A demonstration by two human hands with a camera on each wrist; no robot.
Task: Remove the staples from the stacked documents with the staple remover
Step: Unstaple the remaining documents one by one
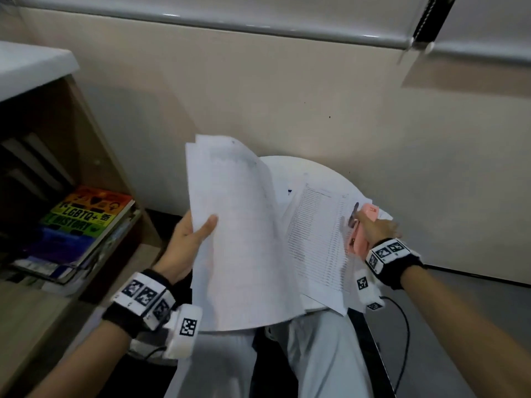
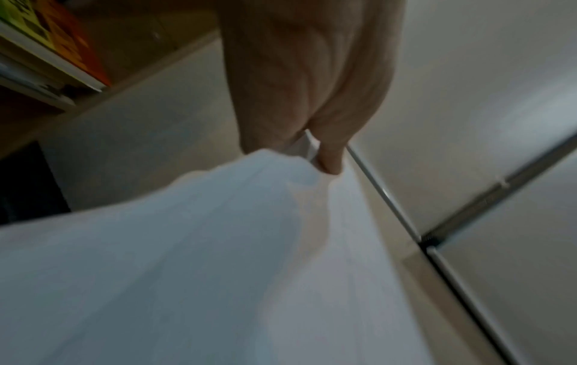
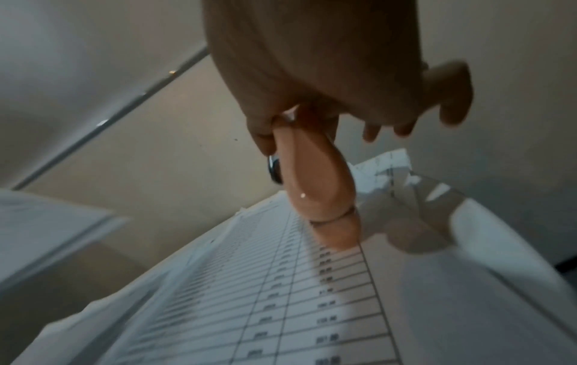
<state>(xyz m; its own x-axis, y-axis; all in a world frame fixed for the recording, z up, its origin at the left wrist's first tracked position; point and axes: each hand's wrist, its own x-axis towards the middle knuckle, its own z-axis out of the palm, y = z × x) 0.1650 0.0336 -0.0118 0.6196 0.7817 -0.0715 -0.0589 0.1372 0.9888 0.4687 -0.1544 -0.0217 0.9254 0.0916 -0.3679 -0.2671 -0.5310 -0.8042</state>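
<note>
Our left hand (image 1: 186, 242) pinches the lifted sheaf (image 1: 230, 225); right hand (image 1: 376, 228) grips the remover (image 1: 363, 228). We advise pressing the pages (image 1: 316, 239) flat first.

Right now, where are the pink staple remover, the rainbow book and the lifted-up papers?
pink staple remover (image 1: 362, 237), head view, its pink body.
rainbow book (image 1: 86, 219), head view, its cover.
lifted-up papers (image 1: 238, 225), head view, front page.

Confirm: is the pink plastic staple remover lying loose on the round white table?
No, the right hand grips the pink plastic staple remover above the printed table sheet.
</note>
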